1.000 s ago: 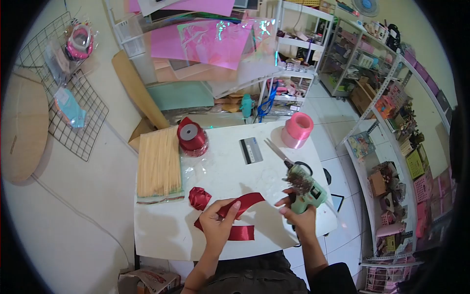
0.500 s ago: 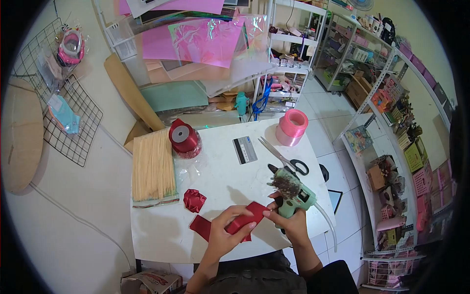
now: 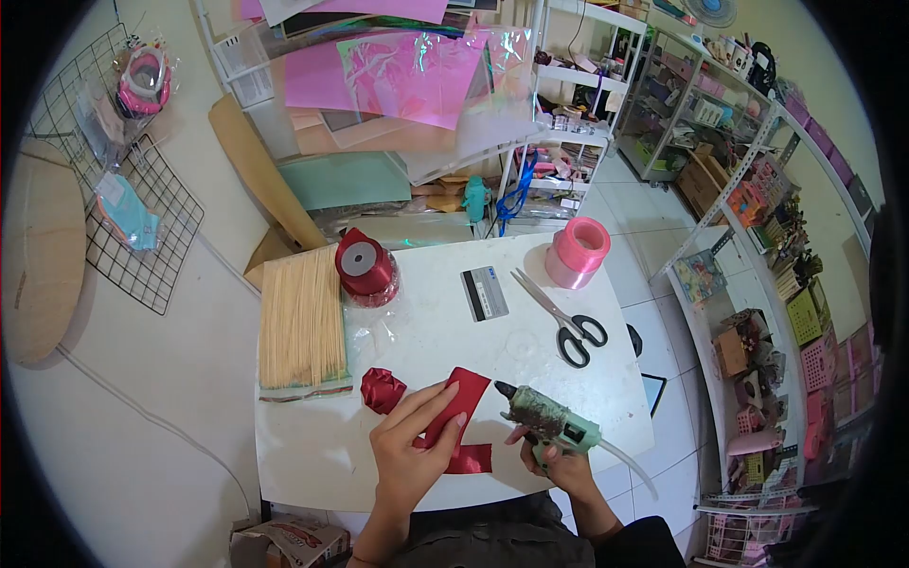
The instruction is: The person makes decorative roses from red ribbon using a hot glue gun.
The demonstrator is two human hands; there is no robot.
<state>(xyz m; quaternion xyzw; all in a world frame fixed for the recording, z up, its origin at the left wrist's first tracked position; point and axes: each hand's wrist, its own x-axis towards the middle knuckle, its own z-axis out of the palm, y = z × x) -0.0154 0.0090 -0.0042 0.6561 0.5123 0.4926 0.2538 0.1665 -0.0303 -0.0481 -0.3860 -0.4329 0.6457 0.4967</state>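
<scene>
My left hand (image 3: 411,447) grips a folded piece of red satin ribbon (image 3: 458,401) between thumb and fingers, over the table's front half. A green glue gun (image 3: 553,422) is in my right hand (image 3: 559,466), its dark nozzle pointing left, close to the ribbon's upper right corner. A pale glue stick (image 3: 629,462) juts from the gun's back end. Beneath my left hand another red ribbon strip (image 3: 472,459) lies on the table, partly hidden. Just left of my fingers sits a folded red ribbon flower (image 3: 382,390).
On the white table (image 3: 312,454) are a bundle of wooden sticks (image 3: 301,322), a red ribbon roll (image 3: 367,270), a card (image 3: 485,294), scissors (image 3: 566,327) and pink ribbon rolls (image 3: 577,253). Loaded shelves (image 3: 748,360) stand to the right.
The glue gun has turned and moved down and left, its nozzle now by the ribbon. My right fingers have left the ribbon, which my left hand now holds more upright.
</scene>
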